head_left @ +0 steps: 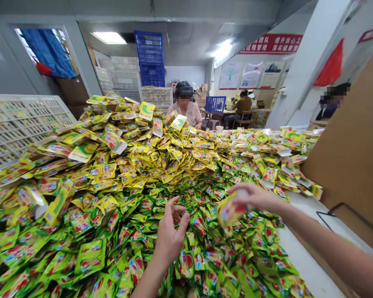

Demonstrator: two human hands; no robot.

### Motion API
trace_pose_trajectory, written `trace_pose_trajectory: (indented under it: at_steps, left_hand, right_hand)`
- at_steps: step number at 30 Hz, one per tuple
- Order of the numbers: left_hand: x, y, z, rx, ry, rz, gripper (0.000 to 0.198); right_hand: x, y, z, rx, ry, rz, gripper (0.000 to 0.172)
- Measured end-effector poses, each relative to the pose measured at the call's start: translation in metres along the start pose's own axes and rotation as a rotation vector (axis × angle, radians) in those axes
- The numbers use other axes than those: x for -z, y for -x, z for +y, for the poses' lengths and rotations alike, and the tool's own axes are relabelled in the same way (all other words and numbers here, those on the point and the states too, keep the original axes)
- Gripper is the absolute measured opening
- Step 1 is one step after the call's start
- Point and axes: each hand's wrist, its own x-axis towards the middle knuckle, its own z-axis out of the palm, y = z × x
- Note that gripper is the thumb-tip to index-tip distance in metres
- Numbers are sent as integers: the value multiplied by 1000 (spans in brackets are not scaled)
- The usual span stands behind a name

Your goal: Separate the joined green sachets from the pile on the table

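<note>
A huge heap of small sachets (118, 194) covers the table, yellow ones at the back and green ones with red fruit in front. My left hand (170, 231) hovers over the green sachets with thumb and fingers curled apart, holding nothing. My right hand (255, 198) reaches in from the right and grips a sachet (230, 211), blurred by motion, just above the pile.
A white plastic crate (15, 124) leans at the left. A brown cardboard sheet (354, 157) stands at the right beside the bare white table edge (301, 256). One person sits across the heap, and others work further back near blue crates (151, 58).
</note>
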Motion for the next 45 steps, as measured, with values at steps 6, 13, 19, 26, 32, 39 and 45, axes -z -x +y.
trace_pose_trajectory:
  at_steps: [6,13,19,26,32,39,45]
  left_hand:
    - [0,-3,0,-59,-47,139,39]
    - [-9,-2,-9,-141,-119,88,32]
    - [-9,-2,-13,-194,-173,17,24]
    - [-12,2,-12,-210,-229,-29,16]
    - [1,-23,-2,-137,-438,154,17]
    - [22,-109,0,91,-852,120,24]
    - [20,-126,-4,100,-980,53,24]
  right_hand:
    - [107,-47,-26,-41,244,851,54]
    - [28,-93,5,-8,510,429,26]
    - [-12,-119,22,-91,710,399,32]
    - [-7,-117,32,-131,818,367,36]
    - [-8,-111,27,-59,843,241,26]
    - [-23,-87,29,-43,799,158,29]
    - [-23,-66,26,46,612,296,29]
